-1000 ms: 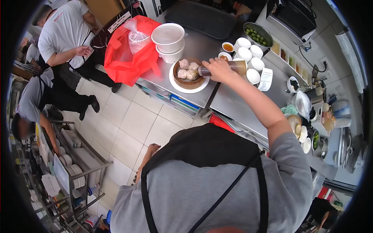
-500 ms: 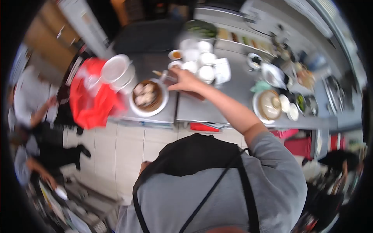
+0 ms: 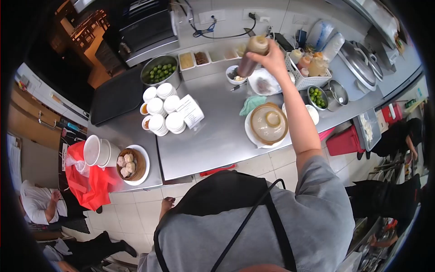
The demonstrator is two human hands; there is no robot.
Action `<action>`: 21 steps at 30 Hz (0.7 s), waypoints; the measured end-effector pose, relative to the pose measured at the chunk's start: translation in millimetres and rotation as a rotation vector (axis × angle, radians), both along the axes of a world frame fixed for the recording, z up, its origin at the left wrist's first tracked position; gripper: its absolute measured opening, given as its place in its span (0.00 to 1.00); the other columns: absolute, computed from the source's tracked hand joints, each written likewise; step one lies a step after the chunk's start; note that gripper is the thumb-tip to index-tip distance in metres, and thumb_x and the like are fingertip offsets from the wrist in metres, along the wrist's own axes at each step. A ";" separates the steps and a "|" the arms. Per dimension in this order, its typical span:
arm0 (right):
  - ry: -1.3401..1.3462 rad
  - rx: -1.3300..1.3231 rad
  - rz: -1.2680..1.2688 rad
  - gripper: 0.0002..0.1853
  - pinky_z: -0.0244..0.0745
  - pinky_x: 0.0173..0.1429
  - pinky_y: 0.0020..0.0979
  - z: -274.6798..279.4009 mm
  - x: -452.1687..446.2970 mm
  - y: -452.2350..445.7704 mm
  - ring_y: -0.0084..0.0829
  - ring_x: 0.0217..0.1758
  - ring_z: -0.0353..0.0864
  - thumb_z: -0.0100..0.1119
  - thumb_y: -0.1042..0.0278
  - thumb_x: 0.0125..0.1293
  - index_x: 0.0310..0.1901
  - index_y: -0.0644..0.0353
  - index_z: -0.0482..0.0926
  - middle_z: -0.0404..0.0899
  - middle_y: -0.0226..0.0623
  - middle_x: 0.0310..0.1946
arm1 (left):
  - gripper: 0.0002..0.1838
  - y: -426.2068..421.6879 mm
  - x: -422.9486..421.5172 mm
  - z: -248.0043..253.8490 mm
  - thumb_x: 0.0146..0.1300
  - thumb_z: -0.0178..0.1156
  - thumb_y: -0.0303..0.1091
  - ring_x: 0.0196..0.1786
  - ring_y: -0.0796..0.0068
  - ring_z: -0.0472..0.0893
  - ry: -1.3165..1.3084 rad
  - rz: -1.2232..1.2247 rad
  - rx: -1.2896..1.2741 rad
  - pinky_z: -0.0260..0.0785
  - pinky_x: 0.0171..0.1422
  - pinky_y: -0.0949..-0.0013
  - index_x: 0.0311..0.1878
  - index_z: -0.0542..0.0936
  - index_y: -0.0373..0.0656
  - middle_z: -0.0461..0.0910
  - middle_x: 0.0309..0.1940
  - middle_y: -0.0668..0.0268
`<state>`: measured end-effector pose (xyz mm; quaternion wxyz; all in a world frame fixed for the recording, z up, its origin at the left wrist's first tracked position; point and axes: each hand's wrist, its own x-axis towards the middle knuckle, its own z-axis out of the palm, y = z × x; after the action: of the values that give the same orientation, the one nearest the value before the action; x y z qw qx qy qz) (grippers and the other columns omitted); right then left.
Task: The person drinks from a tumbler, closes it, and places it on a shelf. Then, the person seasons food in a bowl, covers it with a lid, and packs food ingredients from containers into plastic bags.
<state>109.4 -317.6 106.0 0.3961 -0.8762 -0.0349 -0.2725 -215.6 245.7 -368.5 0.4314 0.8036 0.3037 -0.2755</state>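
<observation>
My right hand (image 3: 273, 58) is wrapped round a brown sauce bottle (image 3: 250, 61), held up over the back of the steel counter. Just below the bottle is a small white bowl (image 3: 235, 76) with dark contents. A plastic-covered white dish (image 3: 263, 83) lies beside it. My left hand (image 3: 168, 202) hangs low near my body, its fingers curled; what it holds, if anything, is too small to tell. Pale dumplings (image 3: 128, 165) sit in a round steamer on a white plate (image 3: 144, 179) at the counter's left end.
Stacked white cups (image 3: 156, 106), a receipt (image 3: 190, 111), a bowl of green limes (image 3: 160, 72) and a lidded pot (image 3: 268, 123) stand on the counter. A bottle basket (image 3: 308, 78) is at the back right. Other people are at both sides.
My view has turned right. My right hand has moved from beside the dumplings to the counter's back right, with the bottle now upright in it.
</observation>
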 end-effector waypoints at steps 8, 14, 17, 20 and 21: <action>-0.108 -0.009 -0.359 0.34 0.71 0.46 0.38 -87.1 115.2 -115.3 0.48 0.44 0.77 0.70 0.56 0.40 0.48 0.64 0.67 0.77 0.54 0.38 | 0.12 -83.3 -10.1 48.8 0.51 0.63 0.37 0.27 0.67 0.80 -0.002 -0.024 0.080 0.71 0.31 0.65 0.35 0.80 0.40 0.80 0.28 0.57; 0.026 0.056 -0.400 0.34 0.70 0.48 0.41 -146.5 153.9 -124.8 0.49 0.45 0.75 0.70 0.56 0.41 0.47 0.66 0.67 0.76 0.53 0.39 | 0.12 -100.3 -74.5 50.8 0.47 0.64 0.36 0.36 0.64 0.80 -0.022 -0.036 0.140 0.71 0.40 0.65 0.30 0.80 0.37 0.80 0.29 0.54; 0.068 0.057 -0.411 0.34 0.70 0.49 0.41 -166.2 164.6 -128.7 0.49 0.46 0.75 0.70 0.56 0.41 0.48 0.67 0.67 0.76 0.53 0.40 | 0.12 -103.8 -81.5 49.4 0.47 0.64 0.36 0.35 0.65 0.80 0.041 -0.009 0.123 0.71 0.39 0.65 0.29 0.80 0.36 0.80 0.28 0.55; -0.019 -0.004 -0.368 0.35 0.68 0.51 0.41 -159.1 162.5 -131.8 0.50 0.48 0.73 0.68 0.57 0.46 0.53 0.67 0.66 0.74 0.54 0.44 | 0.12 -102.8 -81.7 45.9 0.47 0.64 0.36 0.34 0.66 0.79 0.057 -0.021 0.103 0.71 0.39 0.65 0.29 0.80 0.36 0.80 0.28 0.55; -0.018 0.000 -0.369 0.35 0.68 0.51 0.41 -153.1 160.3 -131.9 0.50 0.48 0.73 0.68 0.57 0.46 0.53 0.67 0.66 0.74 0.54 0.44 | 0.12 -100.0 -80.5 44.7 0.46 0.64 0.36 0.34 0.66 0.79 0.054 -0.031 0.101 0.71 0.39 0.65 0.29 0.80 0.36 0.80 0.27 0.55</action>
<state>269.8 -449.5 -47.1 0.3389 -0.8652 0.1229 -0.3486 -296.1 145.7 -323.8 0.3776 0.8212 0.3161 -0.2881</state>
